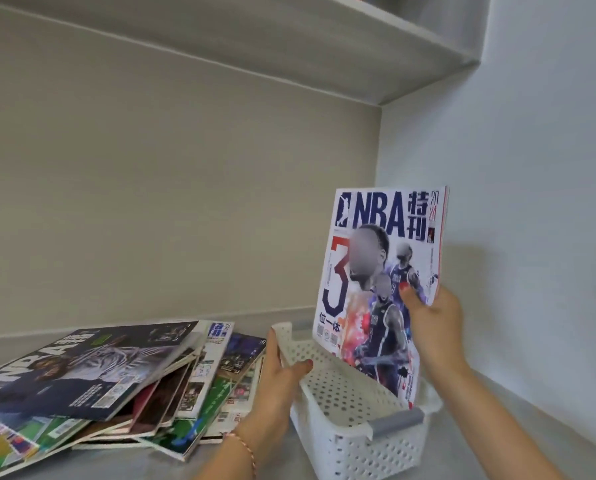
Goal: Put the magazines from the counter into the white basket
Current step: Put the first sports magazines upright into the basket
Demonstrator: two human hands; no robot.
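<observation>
Standing in white basket (341,386) on grey counter (272,459): magazine (379,271), right grip (431,317) clamped; left grip (282,372) clasps rim.

The white basket (345,441) is the anchor here. Its far right wall is hidden behind the upright magazine (379,289), whose lower edge drops inside the basket out of sight — whether it touches the floor cannot be told. The faces on that cover are blurred. Left of the basket, the magazine pile (116,382) runs off the picture's left edge, and its lower covers are mostly buried. Both forearms are cut off at the bottom edge — possibly a bracelet shows on the left wrist.
</observation>
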